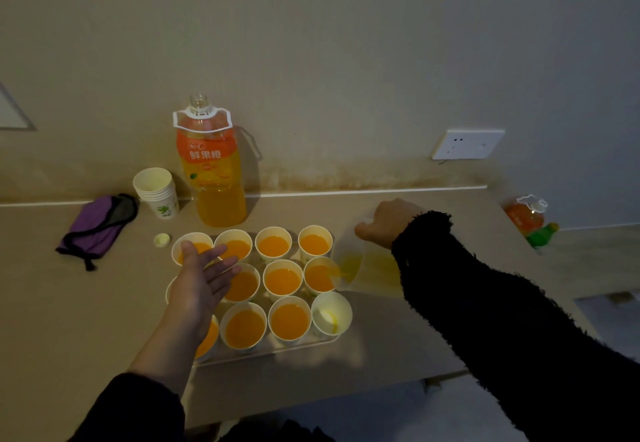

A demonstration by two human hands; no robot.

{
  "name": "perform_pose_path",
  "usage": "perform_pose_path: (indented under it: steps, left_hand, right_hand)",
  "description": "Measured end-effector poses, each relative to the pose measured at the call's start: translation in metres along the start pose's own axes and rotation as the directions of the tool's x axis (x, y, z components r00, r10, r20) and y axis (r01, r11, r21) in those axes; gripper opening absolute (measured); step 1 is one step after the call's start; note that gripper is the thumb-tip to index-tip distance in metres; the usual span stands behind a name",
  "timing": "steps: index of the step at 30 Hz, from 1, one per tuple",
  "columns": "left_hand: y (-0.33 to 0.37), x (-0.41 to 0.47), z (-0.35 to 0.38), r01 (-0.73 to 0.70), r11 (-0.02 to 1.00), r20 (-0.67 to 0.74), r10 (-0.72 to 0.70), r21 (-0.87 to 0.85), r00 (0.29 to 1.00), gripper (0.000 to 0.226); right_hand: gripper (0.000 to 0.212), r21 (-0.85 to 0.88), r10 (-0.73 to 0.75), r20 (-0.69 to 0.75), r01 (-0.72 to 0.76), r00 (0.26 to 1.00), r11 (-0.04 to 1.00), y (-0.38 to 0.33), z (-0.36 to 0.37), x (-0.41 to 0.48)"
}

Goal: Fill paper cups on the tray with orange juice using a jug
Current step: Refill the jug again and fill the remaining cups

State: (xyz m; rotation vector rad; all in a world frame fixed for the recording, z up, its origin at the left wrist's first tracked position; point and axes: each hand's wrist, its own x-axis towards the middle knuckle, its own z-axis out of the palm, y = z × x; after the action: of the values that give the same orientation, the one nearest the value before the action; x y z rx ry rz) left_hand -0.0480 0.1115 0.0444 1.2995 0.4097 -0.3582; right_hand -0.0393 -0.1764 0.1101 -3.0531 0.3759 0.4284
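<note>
Orange juice (282, 281) fills most paper cups (290, 338) on the tray (277, 350). At 9 o'clock the left hand (204, 279) hovers, fingers spread, likely guarding. At 3 o'clock the right hand (384, 223) grips the tilted jug (367, 268) to pour; the 5 o'clock cup (331, 315) looks nearly empty.

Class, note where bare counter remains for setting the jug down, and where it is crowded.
Free: the back strip between the big bottle and the jug; the front corner right of the tray. Crowded: the tray of cups, and the back left with cup stack, cap, pouch.
</note>
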Motion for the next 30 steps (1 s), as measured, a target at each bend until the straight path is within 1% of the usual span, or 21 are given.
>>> perform_pose_path:
  steps: [9, 14, 19, 22, 30]
  left_hand:
    - [-0.005, -0.003, 0.006, -0.002, 1.000, 0.016, 0.002, 0.020, 1.000, 0.068]
    - [-0.009, -0.006, 0.016, 0.003, 1.000, 0.019, -0.003, 0.018, 1.000, 0.067]
    - [-0.012, -0.009, 0.023, -0.011, 1.000, 0.035, 0.011, -0.007, 0.999, 0.068]
    - [-0.013, -0.011, 0.025, -0.014, 1.000, 0.019, 0.014, -0.013, 1.000, 0.069]
    - [-0.014, -0.016, 0.022, -0.026, 0.999, -0.029, 0.025, -0.022, 0.999, 0.065]
  right_hand:
    - [0.051, 0.028, 0.005, -0.031, -0.004, 0.999, 1.000, 0.013, 0.002, -0.003]
    - [0.050, 0.043, -0.027, -0.019, 0.028, 0.999, 0.999, 0.021, 0.000, -0.013]
    - [0.050, 0.063, -0.079, 0.040, 0.076, 0.996, 0.995, 0.030, 0.000, -0.018]
    - [0.049, 0.054, -0.105, 0.089, 0.101, 0.990, 0.993, 0.032, 0.001, -0.020]
    - [0.049, 0.011, -0.164, 0.146, 0.164, 0.976, 0.986, 0.024, 0.006, -0.020]
